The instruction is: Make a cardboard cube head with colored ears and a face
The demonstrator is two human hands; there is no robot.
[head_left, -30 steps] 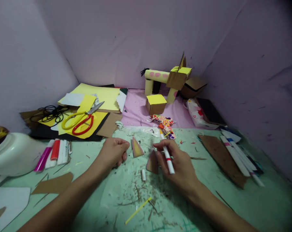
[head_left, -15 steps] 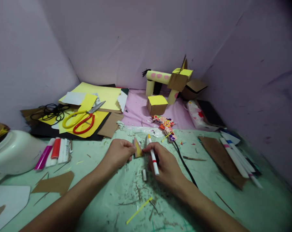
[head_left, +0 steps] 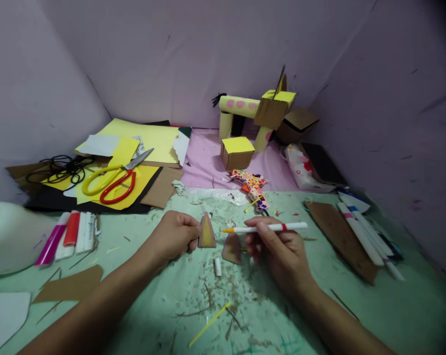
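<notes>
My left hand [head_left: 174,235] is curled, its fingertips pinching the left edge of a small cardboard triangle with a yellow face [head_left: 207,231] that stands on the green table. My right hand [head_left: 280,251] grips a white marker with a yellow tip [head_left: 267,228], held level with the tip pointing left toward the triangle. A second brown cardboard triangle [head_left: 232,248] lies just left of my right hand. The marker's white cap [head_left: 218,266] lies on the table below the triangles.
Yellow-and-red scissors [head_left: 114,178] rest on yellow paper at the back left, near black cord [head_left: 62,165]. Markers [head_left: 69,234] lie at left beside a white jug [head_left: 8,236]. A cardboard animal model [head_left: 257,111] and box [head_left: 237,152] stand behind. More markers and brown card [head_left: 343,236] at right.
My right hand has swung the marker from upright to level, tip now pointing left, and moved right away from the yellow triangle. My left hand keeps hold of the triangle.
</notes>
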